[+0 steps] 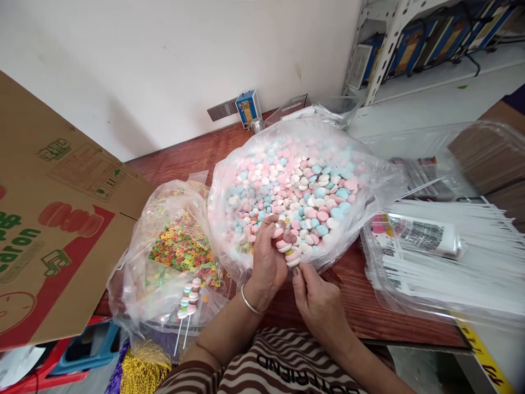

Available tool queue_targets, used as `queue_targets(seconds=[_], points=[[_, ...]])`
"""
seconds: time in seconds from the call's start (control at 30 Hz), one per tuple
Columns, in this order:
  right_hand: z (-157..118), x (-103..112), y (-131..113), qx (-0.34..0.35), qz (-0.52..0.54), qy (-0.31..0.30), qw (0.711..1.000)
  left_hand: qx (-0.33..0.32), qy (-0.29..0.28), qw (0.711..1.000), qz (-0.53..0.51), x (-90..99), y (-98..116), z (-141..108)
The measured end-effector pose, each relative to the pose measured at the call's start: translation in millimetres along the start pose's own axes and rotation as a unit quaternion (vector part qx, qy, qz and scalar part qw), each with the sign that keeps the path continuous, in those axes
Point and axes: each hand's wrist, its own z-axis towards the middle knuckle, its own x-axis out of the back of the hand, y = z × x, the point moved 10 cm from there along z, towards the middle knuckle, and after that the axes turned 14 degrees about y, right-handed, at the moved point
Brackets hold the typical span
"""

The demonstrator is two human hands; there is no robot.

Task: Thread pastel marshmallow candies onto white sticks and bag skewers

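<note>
My left hand (266, 260), with a bracelet at its wrist, has its fingers curled round a candy skewer (292, 255) of stacked pink and white candy discs with coloured rings between them. At the skewer's lower end the fingertips of my right hand (318, 293) are pinched together; the stick is mostly hidden there. Just beyond both hands spreads a large clear bag (221, 186) full of pink, white and blue candy discs (320, 202). Left of it, a second bag (141, 273) holds small coloured candy rings (180, 246). Two candy skewers (188, 298) on white sticks lie on that bag's near side.
A large cardboard box (82, 180) stands at the left. On the right, a clear plastic tray (379, 290) holds many white sticks (463, 284) and a printed packet (426, 234). A blue-and-white box (248, 108) sits by the wall, and a metal shelf (379, 63) rises behind.
</note>
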Motion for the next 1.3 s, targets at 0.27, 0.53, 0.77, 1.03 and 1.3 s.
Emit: queue_targets(seconds=[0.27, 0.53, 0.77, 1.03, 1.3], points=[[-5, 2, -10, 0.048, -0.016, 0.02, 0.999, -0.054, -0.065, 0.996, 0.031, -6.6, -6, -14], [-7, -10, -1, 0.006, 0.051, -0.046, 0.998, -0.106, -0.06, 0.992, 0.022, 2.9, -2, -11], [-17, -8, -3, 0.047, 0.029, -0.062, 0.997, -0.119, -0.058, 0.991, 0.015, 4.6, 0, -12], [-22, -13, -3, 0.016, 0.085, -0.07, 0.994, -0.1, -0.081, 0.99, 0.051, 5.3, -2, -25], [-23, -15, -8, -0.004, 0.094, -0.094, 0.991, -0.09, -0.064, 0.993, 0.038, 12.9, -3, -28]])
